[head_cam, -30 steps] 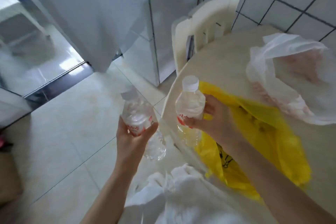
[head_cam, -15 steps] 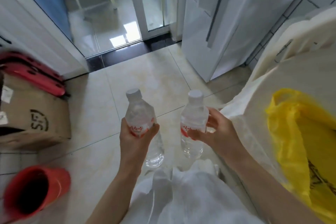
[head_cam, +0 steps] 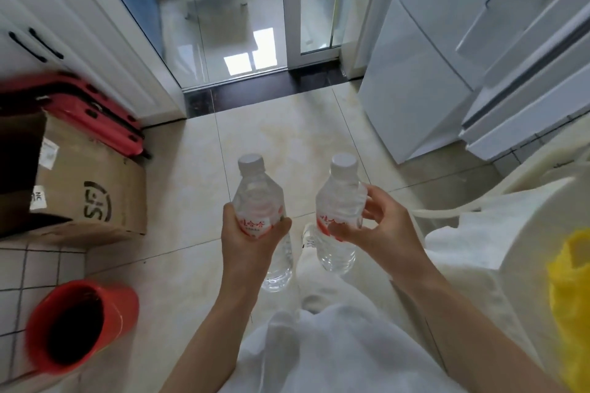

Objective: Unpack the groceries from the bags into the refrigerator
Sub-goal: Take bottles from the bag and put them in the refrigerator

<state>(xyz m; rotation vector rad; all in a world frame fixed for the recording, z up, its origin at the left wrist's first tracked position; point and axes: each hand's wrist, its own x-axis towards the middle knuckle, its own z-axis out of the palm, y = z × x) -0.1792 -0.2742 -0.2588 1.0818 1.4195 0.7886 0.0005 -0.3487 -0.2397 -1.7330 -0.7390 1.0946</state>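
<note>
Two water bottles, one per grip: my left hand [head_cam: 252,238] wraps the left bottle [head_cam: 260,201] at its label, my right hand [head_cam: 380,226] pinches the right bottle [head_cam: 340,201] at the same band. Both are above the floor, the refrigerator [head_cam: 453,51] ahead to my right. Full, they should feel weighty; thin, smooth plastic may dent or slip, so the waist suits. Clear, white-capped, red-and-white labels.

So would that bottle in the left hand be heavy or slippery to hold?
The left bottle looks full of water, so probably weighty for its size. The left hand wraps its labelled middle, which likely gives grip. Its thin clear plastic may dent if squeezed.
</note>
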